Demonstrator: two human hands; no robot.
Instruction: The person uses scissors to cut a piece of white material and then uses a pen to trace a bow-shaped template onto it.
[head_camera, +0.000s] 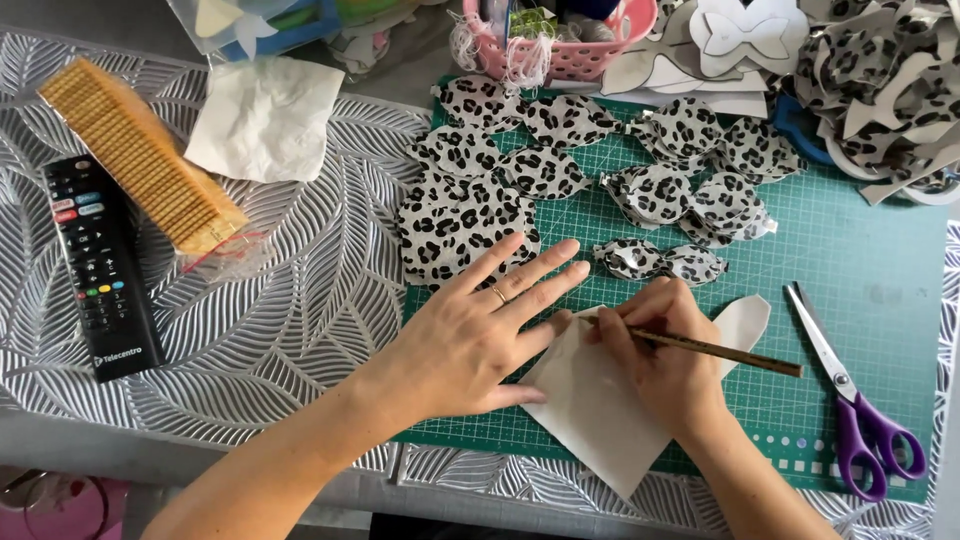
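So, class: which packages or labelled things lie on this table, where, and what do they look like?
Cracker pack: far left, long clear wrapper, golden-tan rows, torn open at its near end.
Remote control: left of the pack's near end, long, black, coloured buttons, pale label at the bottom.
No screens or signs.

scissors (850, 390) lie right of the sheet (600, 410) on the cutting mat (860, 250); remote (100, 265) far left.
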